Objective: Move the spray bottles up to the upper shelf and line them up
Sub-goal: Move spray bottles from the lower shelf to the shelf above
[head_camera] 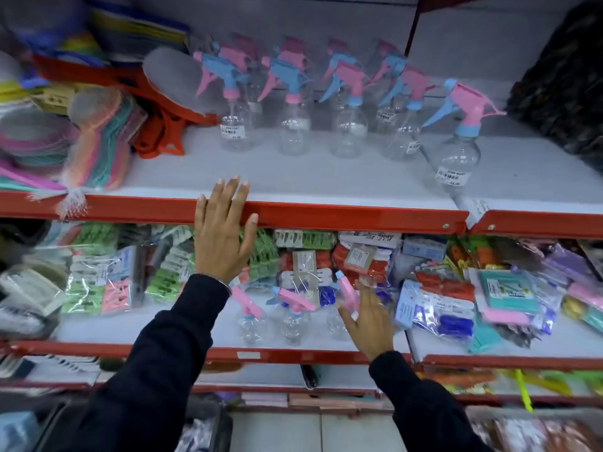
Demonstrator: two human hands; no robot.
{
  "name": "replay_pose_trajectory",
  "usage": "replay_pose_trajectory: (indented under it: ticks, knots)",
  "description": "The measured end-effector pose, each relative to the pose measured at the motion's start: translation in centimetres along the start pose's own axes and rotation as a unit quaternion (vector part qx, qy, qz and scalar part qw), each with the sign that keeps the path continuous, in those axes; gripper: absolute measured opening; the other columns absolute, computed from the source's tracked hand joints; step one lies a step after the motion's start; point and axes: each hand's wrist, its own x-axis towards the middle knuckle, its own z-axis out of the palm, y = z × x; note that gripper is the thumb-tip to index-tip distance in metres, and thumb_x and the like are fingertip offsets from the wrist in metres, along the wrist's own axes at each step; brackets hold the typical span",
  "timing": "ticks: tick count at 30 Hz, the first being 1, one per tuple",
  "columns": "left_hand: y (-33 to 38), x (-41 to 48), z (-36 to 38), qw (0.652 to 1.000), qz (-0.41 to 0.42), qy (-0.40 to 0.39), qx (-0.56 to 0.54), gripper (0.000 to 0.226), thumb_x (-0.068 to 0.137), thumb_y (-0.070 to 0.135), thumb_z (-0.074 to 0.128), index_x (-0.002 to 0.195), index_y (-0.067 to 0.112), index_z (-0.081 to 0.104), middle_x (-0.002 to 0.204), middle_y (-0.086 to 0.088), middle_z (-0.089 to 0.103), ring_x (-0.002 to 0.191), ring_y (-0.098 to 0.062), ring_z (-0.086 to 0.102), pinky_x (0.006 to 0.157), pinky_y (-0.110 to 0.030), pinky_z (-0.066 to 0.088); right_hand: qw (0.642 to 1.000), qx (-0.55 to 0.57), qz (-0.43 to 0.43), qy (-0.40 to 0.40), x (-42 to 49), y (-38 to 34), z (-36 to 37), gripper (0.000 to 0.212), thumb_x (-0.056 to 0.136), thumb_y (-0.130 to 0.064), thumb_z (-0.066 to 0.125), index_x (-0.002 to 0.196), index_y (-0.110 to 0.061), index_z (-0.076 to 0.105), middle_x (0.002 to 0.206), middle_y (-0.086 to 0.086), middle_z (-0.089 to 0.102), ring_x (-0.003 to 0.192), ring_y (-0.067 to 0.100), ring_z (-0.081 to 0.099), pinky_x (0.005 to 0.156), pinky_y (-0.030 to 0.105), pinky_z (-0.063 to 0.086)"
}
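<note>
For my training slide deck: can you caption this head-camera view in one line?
Left hand rests on the upper shelf edge; right hand reaches for spray bottles below.

The left hand [222, 236] lay flat and open against the red edge of the upper shelf [326, 215], fingers reaching over it. Above and to its right stood rows of clear spray bottles [293, 125] with pink and blue triggers. The right hand [367, 321], fingers spread, reached at a bottle [342, 308] on the lower shelf [228, 350]; two more bottles [277, 318] stood between the hands. Packets of clothes pegs [434, 308] lay right of it.
</note>
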Motion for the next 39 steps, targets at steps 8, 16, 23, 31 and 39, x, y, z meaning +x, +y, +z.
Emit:
replay_pose_trajectory:
  ticks: [8, 16, 23, 31, 39]
  knots:
    - [-0.4, 0.1, 0.7, 0.999, 0.013, 0.021, 0.04, 0.044, 0.095, 0.032, 0.036, 0.138, 0.021, 0.039, 0.142, -0.004, 0.045, 0.139, -0.017, 0.023, 0.117, -0.031, -0.003, 0.98, 0.168, 0.095, -0.044, 0.6, 1.3, 1.1, 0.035, 0.08, -0.017, 0.07, 0.11, -0.01, 0.055, 0.095, 0.004, 0.057, 0.087, 0.026, 0.055, 0.067, 0.025, 0.043]
    - [-0.8, 0.4, 1.5, 0.998, 0.012, 0.031, 0.047, 0.043, 0.096, 0.033, 0.035, 0.137, 0.023, 0.04, 0.139, -0.004, 0.048, 0.136, -0.019, 0.027, 0.116, -0.034, 0.002, 0.955, 0.293, -0.024, 0.034, -0.3, -2.1, -8.3, 0.026, 0.071, -0.033, 0.078, 0.089, -0.04, 0.06, 0.086, -0.014, 0.065, 0.076, 0.008, 0.056, 0.064, 0.022, 0.044]
    - [-0.9, 0.3, 1.7, 0.999, 0.006, 0.018, 0.045, 0.044, 0.095, 0.036, 0.032, 0.136, 0.021, 0.041, 0.137, -0.006, 0.05, 0.135, -0.021, 0.029, 0.116, -0.036, 0.004, 0.903, 0.355, -0.142, 0.197, 2.4, -8.0, -18.6, 0.032, 0.065, -0.056, 0.071, 0.094, -0.049, 0.061, 0.091, -0.024, 0.067, 0.081, 0.008, 0.063, 0.072, 0.022, 0.052]
    - [-1.1, 0.7, 1.8, 0.999, 0.008, 0.006, 0.041, 0.047, 0.097, 0.041, 0.022, 0.136, 0.021, 0.041, 0.135, -0.005, 0.049, 0.134, -0.022, 0.031, 0.116, -0.036, 0.004, 0.884, 0.317, -0.153, 0.309, 11.5, -12.4, -22.9, 0.029, 0.076, -0.031, 0.073, 0.099, -0.022, 0.06, 0.085, -0.006, 0.061, 0.072, 0.0, 0.052, 0.066, 0.01, 0.043]
    - [-1.3, 0.9, 2.1, 0.998, 0.015, 0.023, 0.047, 0.045, 0.097, 0.041, 0.024, 0.135, 0.023, 0.041, 0.133, -0.005, 0.053, 0.132, -0.021, 0.034, 0.115, -0.036, 0.008, 0.905, 0.308, -0.116, 0.269, 18.5, -12.2, -18.0, 0.031, 0.073, -0.025, 0.077, 0.097, -0.009, 0.064, 0.084, 0.004, 0.062, 0.073, 0.018, 0.055, 0.06, 0.007, 0.041]
